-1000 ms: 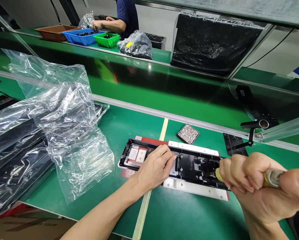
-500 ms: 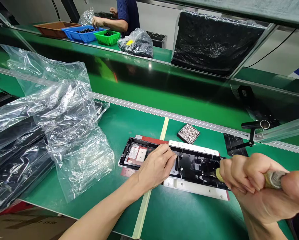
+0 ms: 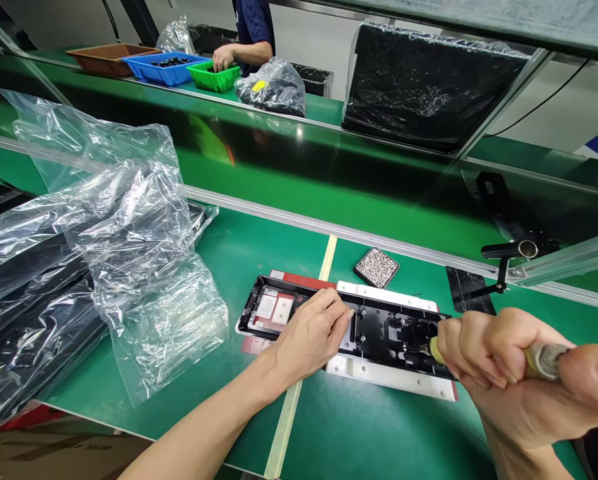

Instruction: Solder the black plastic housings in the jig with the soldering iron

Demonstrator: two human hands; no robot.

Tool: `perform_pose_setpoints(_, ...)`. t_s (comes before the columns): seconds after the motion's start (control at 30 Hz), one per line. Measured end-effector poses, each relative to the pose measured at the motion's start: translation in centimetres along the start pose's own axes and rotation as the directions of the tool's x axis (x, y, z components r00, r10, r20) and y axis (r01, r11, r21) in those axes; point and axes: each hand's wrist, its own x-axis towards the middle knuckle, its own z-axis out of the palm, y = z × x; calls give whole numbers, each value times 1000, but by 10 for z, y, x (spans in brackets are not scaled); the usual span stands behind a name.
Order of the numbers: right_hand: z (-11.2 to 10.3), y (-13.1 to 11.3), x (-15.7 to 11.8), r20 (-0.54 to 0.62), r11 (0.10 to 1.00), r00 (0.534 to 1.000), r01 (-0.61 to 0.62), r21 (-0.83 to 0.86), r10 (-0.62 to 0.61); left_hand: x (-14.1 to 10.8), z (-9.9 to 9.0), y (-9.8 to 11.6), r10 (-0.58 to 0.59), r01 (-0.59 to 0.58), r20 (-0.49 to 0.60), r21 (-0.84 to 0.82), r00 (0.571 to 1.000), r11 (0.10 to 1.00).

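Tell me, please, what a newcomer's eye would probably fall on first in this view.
Most likely the right hand, large at the lower right, closed around a yellowish-handled tool at the right end of a long black part. The left hand rests on that part near the picture's centre. The shiny, crumpled clear plastic over dark pieces at the left would probably stand out too.

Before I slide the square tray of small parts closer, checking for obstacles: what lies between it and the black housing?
In the head view, the far white strip lies between the square tray and the black housing.
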Motion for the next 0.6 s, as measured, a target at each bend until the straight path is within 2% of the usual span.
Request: perform_pose_setpoints(0.6, 3, -1, 2, 19, 1000, 1000, 3, 12, -3, 0, 0, 0, -3, 3, 2, -18, 1000, 1000)
